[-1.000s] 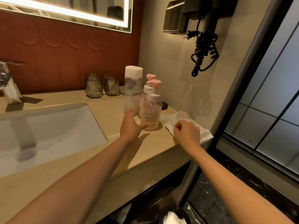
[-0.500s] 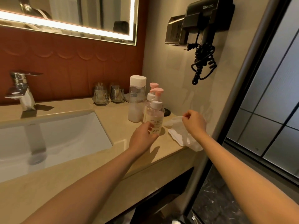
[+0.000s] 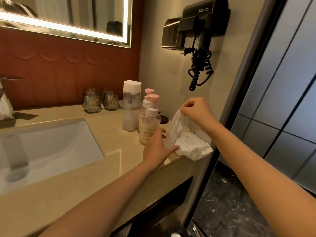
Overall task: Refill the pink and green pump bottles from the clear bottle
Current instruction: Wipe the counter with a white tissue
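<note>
Right hand (image 3: pixel 196 112) has raised its pinched, crumpled white tissue (image 3: pixel 176 130) above the glossy beige counter (image 3: pixel 106 117); left hand (image 3: pixel 157 147) lies relaxed beside the pink-pump bottle (image 3: pixel 149 127).

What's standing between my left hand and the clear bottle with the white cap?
The nearer pump bottle stands just beyond your left hand, partly blocking the clear bottle behind it to the left.
</note>
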`<state>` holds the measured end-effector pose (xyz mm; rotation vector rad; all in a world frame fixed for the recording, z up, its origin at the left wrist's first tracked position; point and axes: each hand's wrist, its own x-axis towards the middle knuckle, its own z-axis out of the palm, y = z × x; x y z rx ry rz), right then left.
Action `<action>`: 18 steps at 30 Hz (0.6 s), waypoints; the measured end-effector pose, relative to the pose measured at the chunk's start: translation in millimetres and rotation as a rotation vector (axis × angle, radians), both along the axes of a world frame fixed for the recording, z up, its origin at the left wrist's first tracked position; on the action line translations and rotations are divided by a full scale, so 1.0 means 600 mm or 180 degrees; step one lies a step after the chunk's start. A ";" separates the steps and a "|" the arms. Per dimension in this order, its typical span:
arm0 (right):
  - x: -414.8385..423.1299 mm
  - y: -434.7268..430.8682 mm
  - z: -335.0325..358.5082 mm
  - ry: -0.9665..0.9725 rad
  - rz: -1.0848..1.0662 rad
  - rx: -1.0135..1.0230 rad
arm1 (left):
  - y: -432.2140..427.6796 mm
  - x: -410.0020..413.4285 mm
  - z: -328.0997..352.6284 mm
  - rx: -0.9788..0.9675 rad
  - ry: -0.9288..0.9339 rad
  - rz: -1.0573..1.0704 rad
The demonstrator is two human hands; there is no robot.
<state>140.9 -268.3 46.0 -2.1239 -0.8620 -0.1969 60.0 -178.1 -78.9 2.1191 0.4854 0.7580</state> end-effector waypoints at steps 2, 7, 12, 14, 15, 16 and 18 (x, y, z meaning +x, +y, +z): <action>-0.013 0.000 0.002 -0.0021 -0.0016 0.0019 | -0.015 -0.008 -0.003 -0.0045 -0.0111 0.0124; -0.031 0.009 -0.008 0.0045 -0.0086 0.0053 | 0.008 -0.045 0.013 0.0126 -0.0412 0.0606; -0.038 0.026 -0.033 -0.0318 -0.0113 -0.0250 | 0.093 -0.099 0.034 0.0401 -0.0429 0.0853; -0.039 0.034 -0.035 -0.0521 -0.0061 -0.0008 | 0.129 -0.113 0.060 0.0423 -0.0466 0.0973; -0.041 0.037 -0.035 -0.0575 -0.0020 0.0228 | 0.145 -0.120 0.074 0.0435 -0.0505 0.1015; -0.045 0.040 -0.037 -0.0575 0.0059 0.0444 | 0.158 -0.129 0.083 0.0479 -0.0537 0.1030; -0.054 0.039 -0.056 -0.0432 0.0358 0.0600 | 0.175 -0.148 0.087 0.0653 -0.0479 0.0977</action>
